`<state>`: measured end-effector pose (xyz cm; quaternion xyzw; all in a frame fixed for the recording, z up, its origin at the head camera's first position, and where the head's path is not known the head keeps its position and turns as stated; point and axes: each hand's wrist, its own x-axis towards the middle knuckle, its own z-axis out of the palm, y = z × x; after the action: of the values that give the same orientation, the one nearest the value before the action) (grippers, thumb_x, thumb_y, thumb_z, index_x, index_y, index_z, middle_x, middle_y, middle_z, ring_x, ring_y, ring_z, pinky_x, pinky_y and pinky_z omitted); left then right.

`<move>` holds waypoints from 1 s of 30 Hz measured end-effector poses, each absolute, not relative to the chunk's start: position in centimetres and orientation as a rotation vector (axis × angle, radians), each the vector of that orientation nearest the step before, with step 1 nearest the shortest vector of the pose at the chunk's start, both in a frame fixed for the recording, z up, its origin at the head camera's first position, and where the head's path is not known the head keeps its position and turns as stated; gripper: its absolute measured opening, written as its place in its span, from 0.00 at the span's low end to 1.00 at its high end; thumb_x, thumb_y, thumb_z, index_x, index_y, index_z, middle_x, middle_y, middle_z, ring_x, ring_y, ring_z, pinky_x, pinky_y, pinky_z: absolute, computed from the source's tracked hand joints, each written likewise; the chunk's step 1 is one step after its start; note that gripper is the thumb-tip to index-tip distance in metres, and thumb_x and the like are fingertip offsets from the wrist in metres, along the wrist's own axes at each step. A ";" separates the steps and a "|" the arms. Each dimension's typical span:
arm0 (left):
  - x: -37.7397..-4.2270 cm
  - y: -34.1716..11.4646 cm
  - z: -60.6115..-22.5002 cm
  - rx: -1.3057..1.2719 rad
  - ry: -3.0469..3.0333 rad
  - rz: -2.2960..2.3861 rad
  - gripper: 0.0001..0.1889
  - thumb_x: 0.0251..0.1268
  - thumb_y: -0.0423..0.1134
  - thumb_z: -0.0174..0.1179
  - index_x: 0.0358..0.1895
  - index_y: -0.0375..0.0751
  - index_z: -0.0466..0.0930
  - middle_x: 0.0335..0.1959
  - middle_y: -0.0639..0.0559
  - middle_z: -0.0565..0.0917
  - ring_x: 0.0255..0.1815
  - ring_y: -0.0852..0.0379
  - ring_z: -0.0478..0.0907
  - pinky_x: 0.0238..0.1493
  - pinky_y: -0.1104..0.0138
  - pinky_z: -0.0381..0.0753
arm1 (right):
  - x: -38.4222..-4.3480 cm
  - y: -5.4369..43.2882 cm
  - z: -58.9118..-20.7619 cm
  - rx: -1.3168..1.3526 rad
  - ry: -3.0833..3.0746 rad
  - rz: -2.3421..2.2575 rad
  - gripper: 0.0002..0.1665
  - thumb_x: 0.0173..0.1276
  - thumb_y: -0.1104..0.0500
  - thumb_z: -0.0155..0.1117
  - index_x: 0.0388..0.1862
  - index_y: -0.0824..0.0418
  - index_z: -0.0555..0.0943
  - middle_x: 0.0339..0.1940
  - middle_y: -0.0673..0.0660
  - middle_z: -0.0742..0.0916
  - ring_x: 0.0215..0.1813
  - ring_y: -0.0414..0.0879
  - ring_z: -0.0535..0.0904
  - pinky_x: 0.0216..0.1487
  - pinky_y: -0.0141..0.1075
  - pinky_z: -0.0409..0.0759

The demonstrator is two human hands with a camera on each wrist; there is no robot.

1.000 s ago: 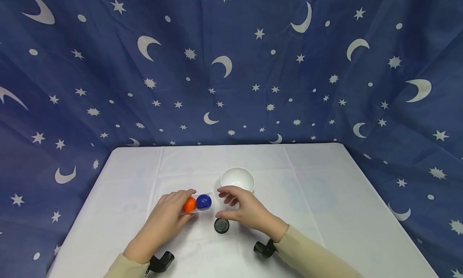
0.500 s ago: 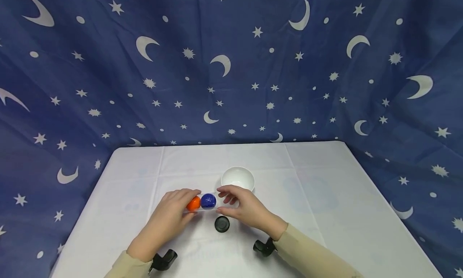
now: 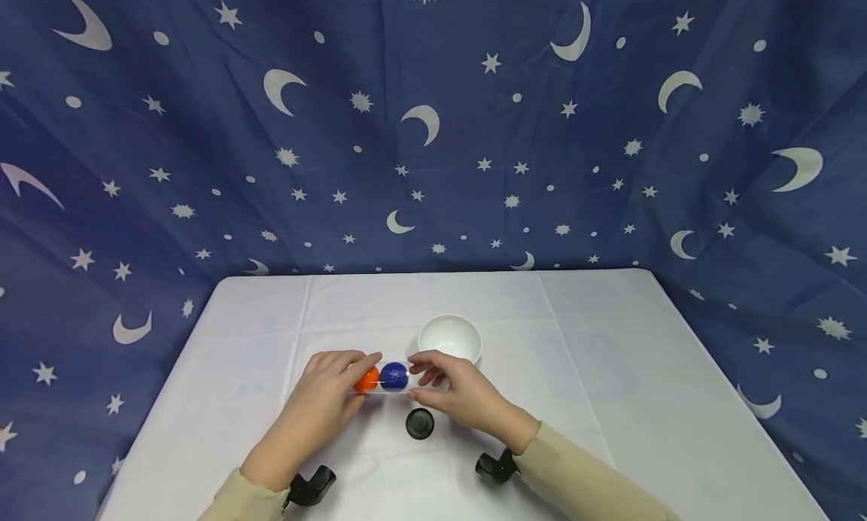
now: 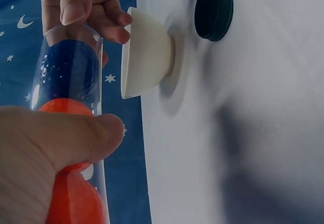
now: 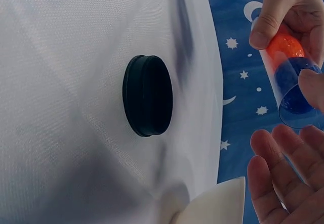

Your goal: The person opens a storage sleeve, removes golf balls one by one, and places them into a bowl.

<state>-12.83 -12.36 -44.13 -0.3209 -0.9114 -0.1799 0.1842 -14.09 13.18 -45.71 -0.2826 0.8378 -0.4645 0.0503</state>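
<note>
My left hand [image 3: 325, 389] grips a clear tube [image 5: 289, 119] lying sideways above the table. Inside it are a blue ball [image 3: 394, 376] near the right end and orange balls behind; the left wrist view shows an orange ball [image 4: 76, 201] below the left thumb. The tube's right end has no cap on it. My right hand [image 3: 460, 385] is at that end, fingers spread and relaxed, with thumb and fingertips on either side of the rim. A black round cap [image 3: 420, 424] rests on the table below the tube.
A white bowl [image 3: 450, 334] stands just behind the right hand. White cloth covers the table [image 3: 582, 310], and a blue curtain [image 3: 433, 69] with moons and stars hangs behind it. Black wrist cameras sit below both hands.
My left hand has carried the tube to the right until its end reaches the right fingertips. The right hand has stayed nearly still. Cap and bowl have not moved.
</note>
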 end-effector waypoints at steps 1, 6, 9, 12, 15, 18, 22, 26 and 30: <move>-12.8 -12.4 -44.1 -0.909 -2.565 -0.500 0.33 0.41 0.34 0.77 0.58 0.44 0.80 0.47 0.50 0.81 0.50 0.49 0.77 0.57 0.54 0.68 | -14.1 13.2 -45.7 -0.858 2.548 -1.413 0.30 0.63 0.46 0.68 0.61 0.55 0.76 0.49 0.49 0.84 0.44 0.41 0.81 0.49 0.35 0.79; -12.9 -12.4 -43.7 -0.925 -2.547 -0.461 0.32 0.42 0.33 0.76 0.58 0.44 0.80 0.46 0.49 0.81 0.49 0.48 0.77 0.56 0.52 0.68 | -14.1 13.0 -45.7 -0.871 2.556 -1.400 0.29 0.64 0.48 0.68 0.62 0.57 0.75 0.49 0.48 0.84 0.45 0.39 0.81 0.48 0.35 0.80; -12.9 -12.4 -43.5 -0.929 -2.553 -0.447 0.32 0.42 0.32 0.76 0.58 0.44 0.80 0.46 0.50 0.81 0.50 0.48 0.77 0.57 0.52 0.68 | -14.1 12.9 -45.6 -0.872 2.559 -1.393 0.29 0.64 0.50 0.69 0.62 0.57 0.75 0.49 0.47 0.84 0.44 0.39 0.81 0.48 0.35 0.80; -12.8 -12.4 -43.4 -0.925 -2.569 -0.431 0.32 0.42 0.33 0.76 0.58 0.44 0.80 0.46 0.50 0.81 0.50 0.48 0.77 0.57 0.53 0.68 | -14.1 12.8 -45.8 -0.862 2.553 -1.392 0.28 0.64 0.51 0.69 0.62 0.55 0.75 0.49 0.47 0.83 0.44 0.40 0.82 0.48 0.35 0.80; -12.7 -12.3 -43.2 -0.921 -2.582 -0.406 0.32 0.42 0.33 0.76 0.58 0.44 0.80 0.46 0.50 0.81 0.49 0.48 0.77 0.56 0.53 0.69 | -14.0 12.7 -45.9 -0.835 2.546 -1.381 0.28 0.65 0.51 0.69 0.62 0.53 0.75 0.49 0.45 0.83 0.44 0.39 0.82 0.48 0.34 0.80; -12.7 -12.3 -43.1 -0.923 -2.588 -0.364 0.32 0.42 0.33 0.77 0.58 0.45 0.80 0.45 0.50 0.81 0.48 0.48 0.77 0.55 0.53 0.69 | -13.9 12.5 -46.0 -0.802 2.545 -1.363 0.28 0.65 0.51 0.68 0.63 0.52 0.74 0.49 0.44 0.83 0.44 0.37 0.81 0.48 0.33 0.80; -12.7 -12.2 -42.9 -0.927 -2.591 -0.314 0.33 0.42 0.34 0.77 0.59 0.45 0.80 0.45 0.49 0.81 0.48 0.47 0.77 0.55 0.53 0.69 | -13.7 12.4 -46.1 -0.783 2.553 -1.354 0.29 0.65 0.50 0.68 0.64 0.51 0.73 0.49 0.45 0.83 0.43 0.34 0.80 0.47 0.32 0.80; -12.6 -12.2 -42.9 -0.923 -2.580 -0.292 0.32 0.41 0.33 0.77 0.58 0.44 0.81 0.45 0.49 0.82 0.47 0.47 0.77 0.55 0.53 0.70 | -13.7 12.3 -46.3 -0.778 2.556 -1.355 0.29 0.65 0.51 0.68 0.64 0.52 0.72 0.50 0.45 0.83 0.43 0.34 0.80 0.47 0.32 0.80; -12.4 -11.9 -42.6 -0.942 -2.543 -0.228 0.32 0.40 0.32 0.77 0.57 0.42 0.81 0.43 0.48 0.82 0.45 0.46 0.78 0.53 0.52 0.72 | -13.6 12.2 -46.7 -0.780 2.546 -1.364 0.28 0.66 0.52 0.67 0.64 0.52 0.72 0.50 0.45 0.83 0.44 0.34 0.80 0.46 0.33 0.80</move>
<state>-12.41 -11.94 -42.62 -0.3385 -0.9138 -0.0820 0.2088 -13.58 12.17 -46.66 -0.2599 0.8487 -0.4546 0.0747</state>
